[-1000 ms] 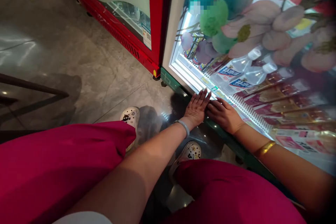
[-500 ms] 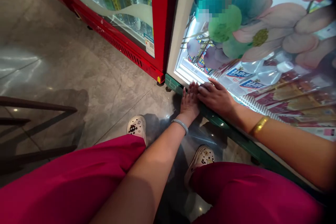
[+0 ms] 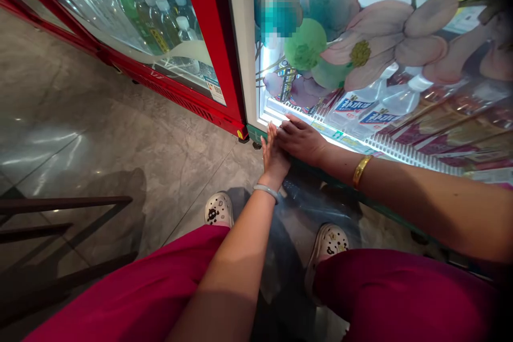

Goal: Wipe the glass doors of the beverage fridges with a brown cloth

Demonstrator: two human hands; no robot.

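My left hand [image 3: 276, 156], a pale grey bangle at its wrist, is at the bottom left corner of a lit display fridge [image 3: 242, 43]. Its fingers are stretched upward against the lower edge, by the green base strip [image 3: 256, 132]. Close beside it and partly overlapping it, my right hand [image 3: 301, 140], with a gold bracelet [image 3: 362, 170] on that wrist, rests on the same edge. Its fingers are slightly bent, the index finger extended. Neither hand shows a loose object in it. Part of each palm is hidden.
A red drinks fridge [image 3: 216, 48] with several bottles stands at the left, close against the lit one. Behind the flower-printed glass are clear bottles [image 3: 387, 109]. Dark bars [image 3: 64, 204] show at the lower left above the grey tiled floor [image 3: 100, 128]. My feet wear white clogs [image 3: 219, 208].
My view has shifted, so both fridges appear further left and more of the red one shows. Both hands stay at the lit fridge's lower corner, with my right fingers a little more bent.
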